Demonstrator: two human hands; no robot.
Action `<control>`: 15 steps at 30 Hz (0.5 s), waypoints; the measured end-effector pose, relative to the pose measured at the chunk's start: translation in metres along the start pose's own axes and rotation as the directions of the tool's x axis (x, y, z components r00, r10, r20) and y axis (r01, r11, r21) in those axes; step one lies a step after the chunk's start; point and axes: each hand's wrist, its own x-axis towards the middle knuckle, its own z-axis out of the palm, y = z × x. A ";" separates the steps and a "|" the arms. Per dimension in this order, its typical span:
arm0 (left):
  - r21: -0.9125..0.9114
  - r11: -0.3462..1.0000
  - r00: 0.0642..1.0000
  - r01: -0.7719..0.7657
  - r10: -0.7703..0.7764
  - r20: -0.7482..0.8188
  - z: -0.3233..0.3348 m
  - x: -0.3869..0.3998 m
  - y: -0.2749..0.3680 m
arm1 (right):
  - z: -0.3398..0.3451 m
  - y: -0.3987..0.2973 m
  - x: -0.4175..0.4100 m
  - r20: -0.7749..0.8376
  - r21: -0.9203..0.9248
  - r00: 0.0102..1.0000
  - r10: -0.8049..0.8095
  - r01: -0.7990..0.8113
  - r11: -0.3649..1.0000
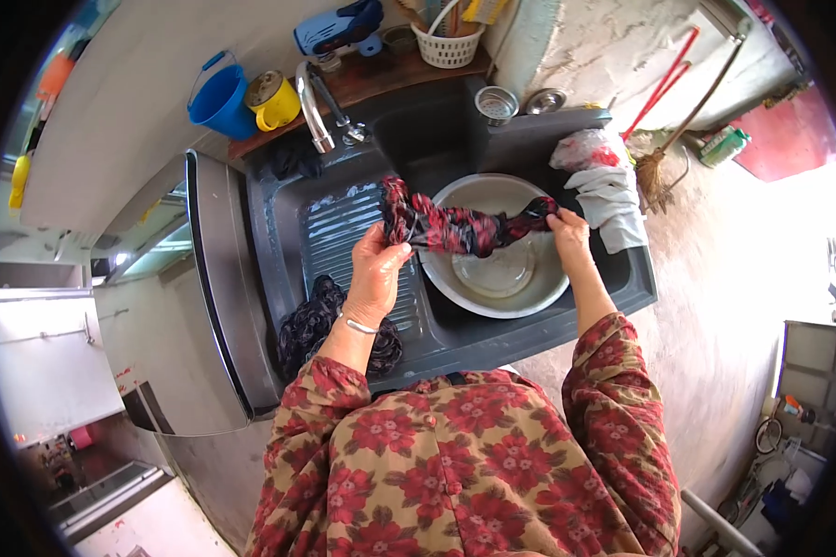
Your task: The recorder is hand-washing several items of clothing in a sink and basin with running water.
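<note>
My left hand (376, 268) grips one end of a dark red-and-black patterned cloth (460, 230), which looks wet and bunched. At its other end, my right hand (571, 237) pinches the cloth. It is stretched between the hands, over the left part of a round metal basin (453, 296) with some liquid in it. The basin stands in a dark grey laundry sink (460, 355). Left of it is the sink's ribbed washboard (334, 230), wet on top. A heap of dark patterned cloth (313, 324) lies at the washboard's near end, partly behind my left forearm.
A chrome faucet (313, 104) rises at the sink's back. Beyond it, a blue bucket (219, 101), a yellow mug (275, 101) and a white basket (448, 47) stand on a ledge. Pale cloth (606, 202) hangs over the right edge. A washing machine (174, 313) adjoins the sink's left side.
</note>
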 end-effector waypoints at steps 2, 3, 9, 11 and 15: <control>0.107 0.994 1.000 0.008 -0.011 0.029 -0.015 0.007 -0.018 | -0.010 -0.011 -0.006 -0.063 0.273 0.990 0.129 -0.107 0.956; 0.212 0.977 0.998 0.019 -0.030 0.050 -0.017 0.010 -0.029 | -0.010 -0.009 -0.008 -0.164 0.348 0.980 0.108 -0.045 0.936; 0.276 0.892 0.931 0.358 -0.321 -0.171 -0.021 -0.005 -0.068 | -0.027 -0.007 -0.034 0.047 -0.494 0.986 -0.157 0.160 0.855; 0.276 0.897 0.936 0.346 -0.310 -0.166 -0.026 -0.014 -0.075 | -0.031 0.006 -0.042 0.204 -0.670 0.976 0.079 0.080 0.738; 0.236 0.953 0.980 0.189 -0.167 -0.111 -0.019 -0.024 -0.079 | -0.029 0.011 -0.055 0.195 -0.817 0.950 0.245 0.019 0.576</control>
